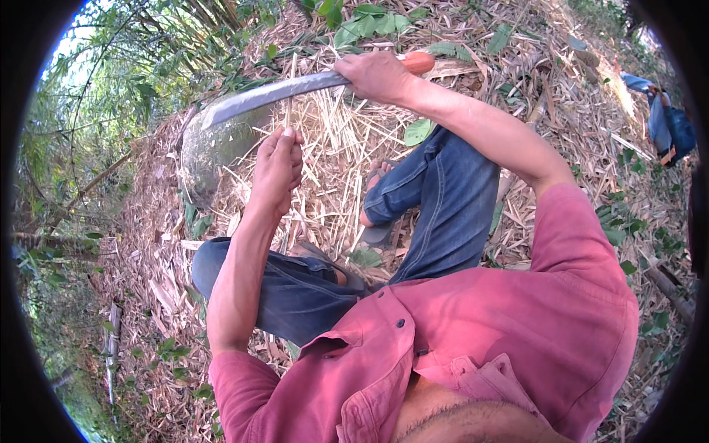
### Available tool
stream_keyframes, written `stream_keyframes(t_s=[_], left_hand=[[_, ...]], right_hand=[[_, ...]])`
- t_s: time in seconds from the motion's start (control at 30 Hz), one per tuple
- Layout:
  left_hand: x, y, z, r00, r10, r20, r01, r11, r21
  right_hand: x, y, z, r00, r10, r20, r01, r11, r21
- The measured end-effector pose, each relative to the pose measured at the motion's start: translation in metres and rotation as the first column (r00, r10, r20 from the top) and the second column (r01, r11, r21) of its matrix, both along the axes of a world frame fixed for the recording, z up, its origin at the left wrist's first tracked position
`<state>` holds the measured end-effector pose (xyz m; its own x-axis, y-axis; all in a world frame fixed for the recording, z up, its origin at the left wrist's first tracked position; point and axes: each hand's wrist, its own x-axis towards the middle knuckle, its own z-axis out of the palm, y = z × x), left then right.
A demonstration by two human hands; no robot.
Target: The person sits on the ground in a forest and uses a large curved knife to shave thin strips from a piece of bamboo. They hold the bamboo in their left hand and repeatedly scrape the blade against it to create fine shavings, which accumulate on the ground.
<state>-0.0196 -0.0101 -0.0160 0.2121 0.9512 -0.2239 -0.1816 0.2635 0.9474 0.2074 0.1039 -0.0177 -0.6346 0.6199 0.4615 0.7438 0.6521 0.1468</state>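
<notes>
Here we are in the head view, and the left hand [279, 166] has a closed grip on a thin pale strip [289, 113], pinched near its lower end and pointing up and away from the person. Across it lies the curved machete [273, 93], and the right hand [375, 76] has a closed grip on that, fist wrapped where blade meets orange handle [419, 63]. The blade reaches left, its tip over the rounded stone [214, 151]; below, a litter of pale slivers [332, 144] covers the ground.

And here's the danger! The left thumb and fingers sit just below the blade, so a slip along the strip could bring the edge onto them. A strip this slender might well snap or twist under too much pressure. The right fist, so far forward, could slide onto the blade if the hold loosens, and a dropped machete could come down near the sandalled foot [379, 235].

Now, what can't be called: the strip is lost where the blade crosses it, so any cut there is hidden. Which edge is sharp is unclear, as is whether the tip touches the stone. The right fingers' undersides are out of sight, and a blue bag [670, 125] sits near the dark rim.
</notes>
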Motion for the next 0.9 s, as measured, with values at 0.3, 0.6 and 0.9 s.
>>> stream_keyframes(t_s=[0.3,0.6,0.9], left_hand=[[-0.005,-0.002,-0.002,0.997,-0.001,-0.08,0.001,1.0,-0.001],[-0.003,-0.014,-0.002,0.995,-0.068,-0.067,0.067,0.997,-0.025],[-0.013,-0.002,-0.005,0.995,0.004,-0.105,-0.003,1.0,0.007]], right_hand=[[0.016,0.023,-0.004,0.99,-0.138,-0.022,0.136,0.988,-0.079],[0.047,0.057,-0.001,0.871,-0.487,-0.06,0.416,0.798,-0.437],[0.052,0.019,0.01,0.949,-0.294,-0.118,0.255,0.929,-0.269]])
